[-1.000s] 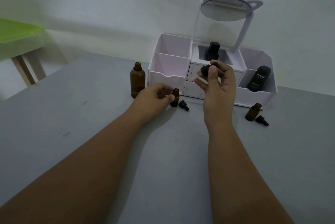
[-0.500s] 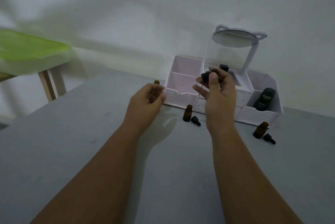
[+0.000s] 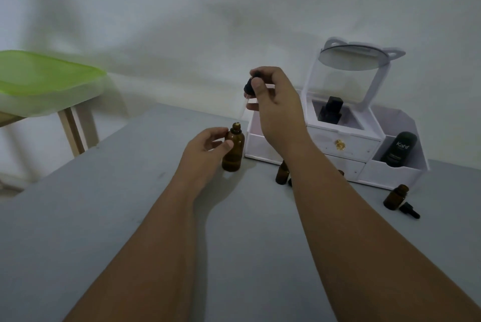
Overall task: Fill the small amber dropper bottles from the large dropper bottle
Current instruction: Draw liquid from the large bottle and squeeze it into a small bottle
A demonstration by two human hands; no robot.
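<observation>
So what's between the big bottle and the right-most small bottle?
Head view: another small bottle, upright, with the right forearm crossing beside it.

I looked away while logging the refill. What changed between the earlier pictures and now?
The left hand let go of the small amber bottle, which now stands on the table, and moved left to grip the large amber bottle. The right hand carried the dropper up and left. The other small bottle, its cap and the organizer stayed put.
</observation>
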